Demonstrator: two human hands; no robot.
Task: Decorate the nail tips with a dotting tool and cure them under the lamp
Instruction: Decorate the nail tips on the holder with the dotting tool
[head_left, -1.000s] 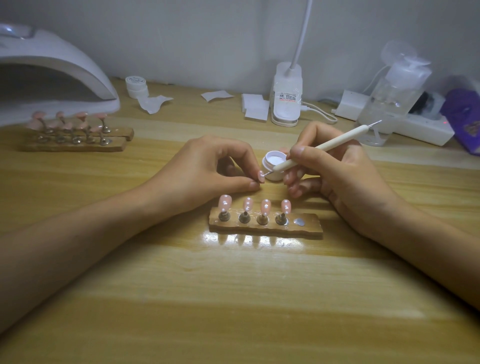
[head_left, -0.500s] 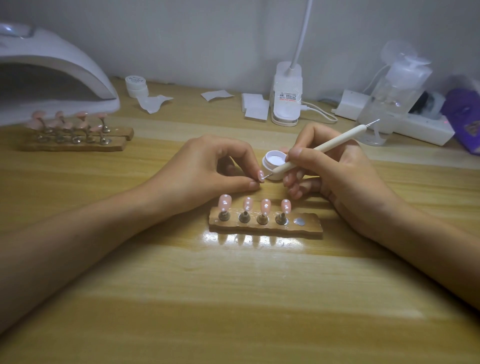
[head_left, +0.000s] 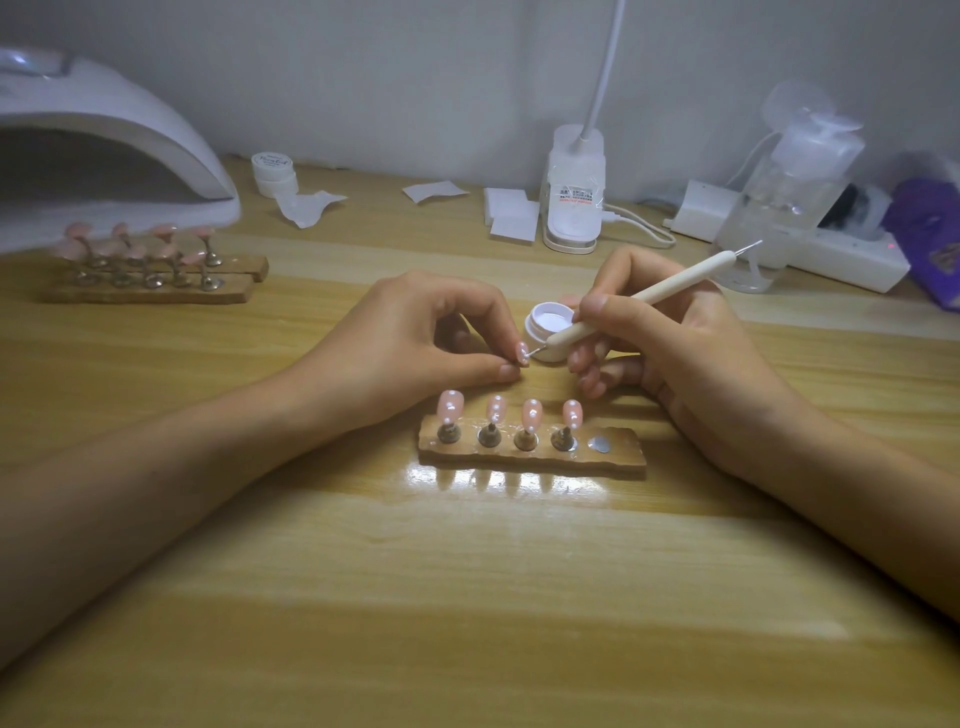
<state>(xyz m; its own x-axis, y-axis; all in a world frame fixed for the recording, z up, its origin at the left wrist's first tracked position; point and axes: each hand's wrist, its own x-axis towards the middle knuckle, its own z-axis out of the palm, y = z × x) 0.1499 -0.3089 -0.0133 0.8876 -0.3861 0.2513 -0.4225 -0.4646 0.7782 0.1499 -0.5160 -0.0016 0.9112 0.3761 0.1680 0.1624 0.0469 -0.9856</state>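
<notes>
While my left hand (head_left: 415, 348) pinches 1 pink nail tip (head_left: 521, 352) between thumb and forefinger, just behind the near wooden stand (head_left: 535, 453), my right hand (head_left: 670, 353) grips the white dotting tool (head_left: 639, 299) like a pen, thumb and fingers curled round its lower shaft. The tool's fine lower point meets the face of the held tip, which carries small white dots. Right behind that spot, close against my right fingers, sits a small open jar (head_left: 550, 325) with white gel inside. On the stand in front of my hands, 4 pink nail tips (head_left: 532, 414) stand upright on metal pegs, each dotted white, and the 5th place at the right end shows a bare metal disc (head_left: 601, 444). Far to my left, at the back of the wooden table (head_left: 467, 597), the white curing lamp (head_left: 104, 140) has its mouth open toward me. 2 more stands (head_left: 150, 292) with pink tips lie just in front of it, well apart from my hands.
</notes>
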